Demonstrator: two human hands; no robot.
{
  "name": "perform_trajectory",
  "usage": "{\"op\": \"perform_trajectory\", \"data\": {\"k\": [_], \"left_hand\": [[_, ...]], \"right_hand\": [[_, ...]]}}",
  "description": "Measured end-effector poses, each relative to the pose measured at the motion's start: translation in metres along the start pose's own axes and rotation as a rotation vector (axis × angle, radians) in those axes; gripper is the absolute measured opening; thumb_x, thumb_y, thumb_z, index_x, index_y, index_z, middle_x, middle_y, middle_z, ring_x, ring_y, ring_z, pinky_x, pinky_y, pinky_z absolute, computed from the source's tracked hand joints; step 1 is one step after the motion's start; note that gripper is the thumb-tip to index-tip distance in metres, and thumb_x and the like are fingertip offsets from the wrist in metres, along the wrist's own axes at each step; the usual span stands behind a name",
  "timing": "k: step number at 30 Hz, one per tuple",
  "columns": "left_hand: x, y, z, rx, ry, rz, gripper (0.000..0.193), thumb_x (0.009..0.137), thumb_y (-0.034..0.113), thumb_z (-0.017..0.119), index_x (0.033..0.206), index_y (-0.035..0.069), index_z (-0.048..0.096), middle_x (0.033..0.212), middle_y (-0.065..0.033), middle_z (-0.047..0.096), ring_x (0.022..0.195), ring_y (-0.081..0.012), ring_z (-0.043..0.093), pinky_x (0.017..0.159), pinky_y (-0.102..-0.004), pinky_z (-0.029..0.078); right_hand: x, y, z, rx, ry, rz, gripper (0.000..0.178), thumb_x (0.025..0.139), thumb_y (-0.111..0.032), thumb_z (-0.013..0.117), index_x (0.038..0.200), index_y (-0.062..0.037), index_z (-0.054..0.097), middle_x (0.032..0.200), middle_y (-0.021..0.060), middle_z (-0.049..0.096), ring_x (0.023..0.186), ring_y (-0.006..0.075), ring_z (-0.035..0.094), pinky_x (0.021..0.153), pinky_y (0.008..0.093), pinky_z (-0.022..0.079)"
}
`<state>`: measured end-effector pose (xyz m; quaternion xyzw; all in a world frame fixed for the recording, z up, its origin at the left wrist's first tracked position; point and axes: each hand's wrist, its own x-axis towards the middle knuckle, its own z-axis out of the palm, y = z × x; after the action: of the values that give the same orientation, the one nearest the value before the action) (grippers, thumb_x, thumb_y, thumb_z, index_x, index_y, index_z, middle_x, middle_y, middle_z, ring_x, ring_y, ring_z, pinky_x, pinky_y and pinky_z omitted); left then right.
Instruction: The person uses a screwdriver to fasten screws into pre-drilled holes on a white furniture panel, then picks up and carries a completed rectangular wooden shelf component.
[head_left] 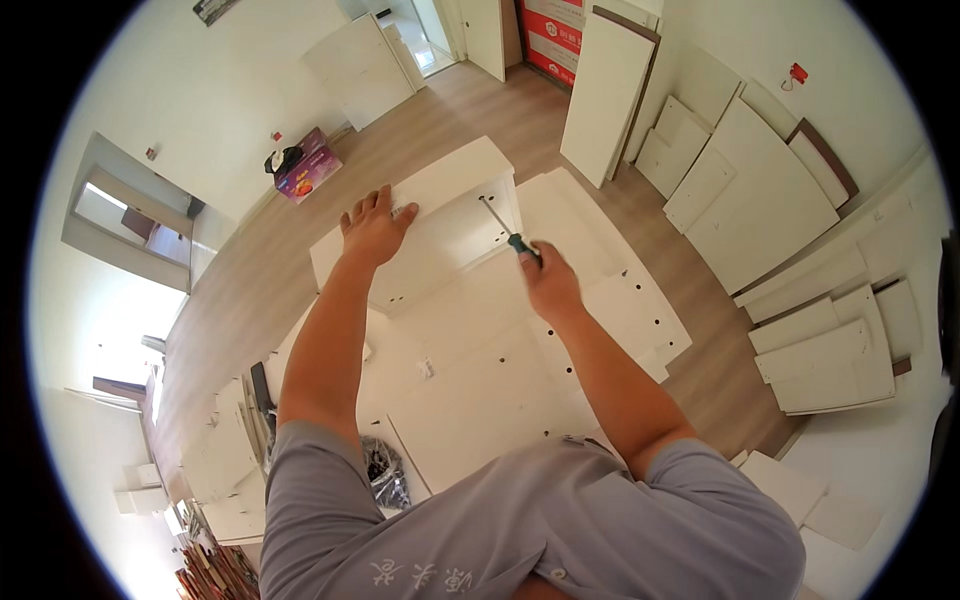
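White panel piece (pixel 455 180) under the left hand (pixel 372 228), screwdriver (pixel 517 243) in the right hand (pixel 552 282)

Near the upper middle of the frame, the left hand lies on the white panel piece with its fingers spread and its thumb out toward the right. Just right of the frame's centre, the right hand is closed around the screwdriver's dark green handle. The metal shaft slants to the upper left, its tip at a dark hole near the piece's right end; whether it sits inside the hole I cannot tell.

Beneath, across the centre, are larger white boards (pixel 470 395) dotted with dark holes. A clear plastic bag (pixel 388 475) with dark contents lies lower left of centre, beside the grey shirt (pixel 520 510). At the upper left, a purple box (pixel 312 172) stands on the wood-look floor (pixel 235 285). More white panels (pixel 765 190) lean along the wall at the right.
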<state>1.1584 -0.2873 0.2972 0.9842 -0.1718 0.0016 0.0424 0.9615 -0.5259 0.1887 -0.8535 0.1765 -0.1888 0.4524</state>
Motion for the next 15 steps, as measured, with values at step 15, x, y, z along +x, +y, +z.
{"op": "perform_trajectory", "data": {"k": [15], "left_hand": [[-0.004, -0.003, -0.006, 0.198, -0.089, 0.033, 0.114, 0.072, 0.036, 0.085, 0.165, 0.010, 0.023, 0.162, -0.0190, 0.037, 0.151, -0.0396, 0.033, 0.121, -0.0586, 0.028]], "right_hand": [[0.007, -0.019, -0.042, 1.010, -0.585, 0.678, 0.038, 0.095, -0.010, 0.067, 0.132, -0.0103, 0.057, 0.082, -0.0011, 0.052, 0.058, 0.0062, 0.045, 0.047, 0.0226, 0.031]]}}
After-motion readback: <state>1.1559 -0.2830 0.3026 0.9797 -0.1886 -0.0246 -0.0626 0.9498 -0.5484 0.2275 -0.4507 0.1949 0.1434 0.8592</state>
